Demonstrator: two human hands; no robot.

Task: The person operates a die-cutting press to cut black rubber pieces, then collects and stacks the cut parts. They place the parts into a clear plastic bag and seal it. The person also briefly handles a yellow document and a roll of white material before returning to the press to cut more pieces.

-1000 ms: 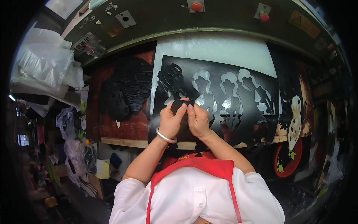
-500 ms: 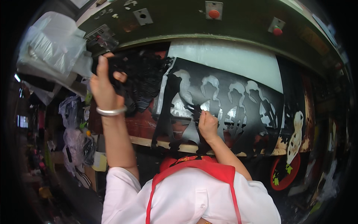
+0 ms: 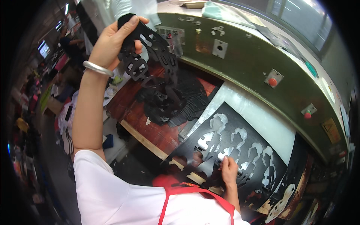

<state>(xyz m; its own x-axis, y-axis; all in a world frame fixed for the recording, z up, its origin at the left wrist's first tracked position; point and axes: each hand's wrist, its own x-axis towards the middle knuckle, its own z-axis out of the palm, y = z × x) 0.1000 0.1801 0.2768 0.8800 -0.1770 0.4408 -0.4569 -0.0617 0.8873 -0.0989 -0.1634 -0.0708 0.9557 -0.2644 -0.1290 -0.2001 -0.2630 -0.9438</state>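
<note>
Your left grip (image 3: 115,41) pinches the black cutout (image 3: 167,54) above the dark pile (image 3: 193,107), likely light and floppy, best held by its solid top; if your right grip (image 3: 229,171) holds, I cannot tell

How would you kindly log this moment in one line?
left hand: raised, holding black cut-out material | right hand: at black sheet

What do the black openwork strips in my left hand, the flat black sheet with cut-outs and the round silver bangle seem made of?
Black openwork strips: perhaps rubber or synthetic leather, fairly matte; they droop from your left hand.
Flat black sheet: possibly similar, smooth, with a soft sheen.
Round silver bangle: probably polished metal, given its bright highlights.
</note>
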